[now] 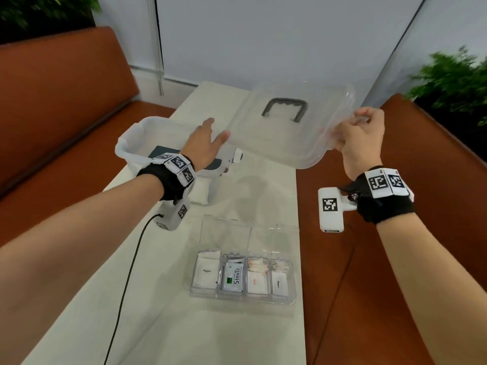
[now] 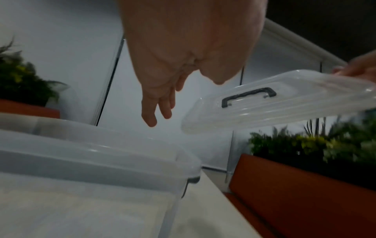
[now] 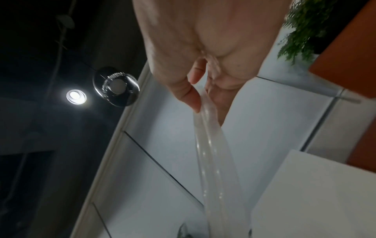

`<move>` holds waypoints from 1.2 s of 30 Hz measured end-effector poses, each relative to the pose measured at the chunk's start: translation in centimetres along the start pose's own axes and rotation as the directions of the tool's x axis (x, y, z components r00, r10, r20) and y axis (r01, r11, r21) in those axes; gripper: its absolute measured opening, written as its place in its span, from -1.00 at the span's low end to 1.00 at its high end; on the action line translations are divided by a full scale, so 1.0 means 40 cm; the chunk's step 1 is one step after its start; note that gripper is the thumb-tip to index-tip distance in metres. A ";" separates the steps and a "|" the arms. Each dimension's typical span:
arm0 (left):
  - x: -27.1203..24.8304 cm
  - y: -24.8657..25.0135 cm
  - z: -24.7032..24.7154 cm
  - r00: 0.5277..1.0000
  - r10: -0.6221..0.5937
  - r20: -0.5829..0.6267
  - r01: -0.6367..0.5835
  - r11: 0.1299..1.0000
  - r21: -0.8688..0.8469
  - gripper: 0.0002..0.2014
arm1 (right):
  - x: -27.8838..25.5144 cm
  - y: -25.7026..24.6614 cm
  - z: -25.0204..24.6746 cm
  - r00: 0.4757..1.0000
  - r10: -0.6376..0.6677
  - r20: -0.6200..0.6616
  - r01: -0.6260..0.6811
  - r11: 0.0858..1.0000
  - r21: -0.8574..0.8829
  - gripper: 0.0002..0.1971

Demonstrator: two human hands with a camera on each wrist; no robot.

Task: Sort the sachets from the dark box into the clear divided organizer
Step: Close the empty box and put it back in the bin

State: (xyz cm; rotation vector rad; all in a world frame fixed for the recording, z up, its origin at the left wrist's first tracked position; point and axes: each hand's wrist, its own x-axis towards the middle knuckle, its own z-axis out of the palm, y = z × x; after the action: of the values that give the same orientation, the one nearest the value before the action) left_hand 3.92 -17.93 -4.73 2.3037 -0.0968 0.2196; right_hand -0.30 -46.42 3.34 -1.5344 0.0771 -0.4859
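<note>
A clear lid [image 1: 284, 127] with a dark handle [image 1: 286, 109] hangs tilted above the table. My right hand [image 1: 361, 133] pinches its right rim, thumb on top [image 3: 201, 96]. My left hand [image 1: 208, 143] is open with straight fingers beside the lid's left edge; in the left wrist view the hand [image 2: 158, 109] is apart from the lid [image 2: 284, 103]. Below it stands a translucent bin [image 1: 131, 143] with the dark box [image 1: 163, 152] inside, mostly hidden by my wrist. The clear divided organizer [image 1: 242, 299] lies near me, its own lid [image 1: 247, 233] open, with white sachets [image 1: 207, 272] in its compartments.
The white table [image 1: 171, 325] runs away from me between orange-brown seats [image 1: 52, 101]. A black cable [image 1: 126, 280] trails from my left wrist across the table. Green plants [image 1: 453, 83] stand behind the right seat and at the far left.
</note>
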 end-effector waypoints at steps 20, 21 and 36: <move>0.066 -0.390 -0.384 0.930 -0.359 -0.078 0.352 0.932 -0.086 -0.74 | -0.038 0.219 0.518 0.906 0.372 0.203 -0.133 0.705 -0.697 -0.39; 0.066 -0.399 -0.387 0.934 -0.351 -0.061 0.349 0.936 -0.040 -0.79 | -0.045 0.231 0.534 0.911 0.366 0.190 -0.118 0.673 -0.730 -0.44; 0.060 -0.463 -0.360 0.940 -0.326 0.104 0.331 0.943 -0.036 -0.45 | -0.091 0.280 0.585 0.941 0.337 0.021 -0.123 0.399 -0.909 -0.61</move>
State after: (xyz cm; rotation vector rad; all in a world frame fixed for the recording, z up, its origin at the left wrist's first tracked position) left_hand 7.03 5.22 -8.14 2.2361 0.2304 -0.0663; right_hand 7.37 -23.65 -7.11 -2.6071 0.4615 0.0078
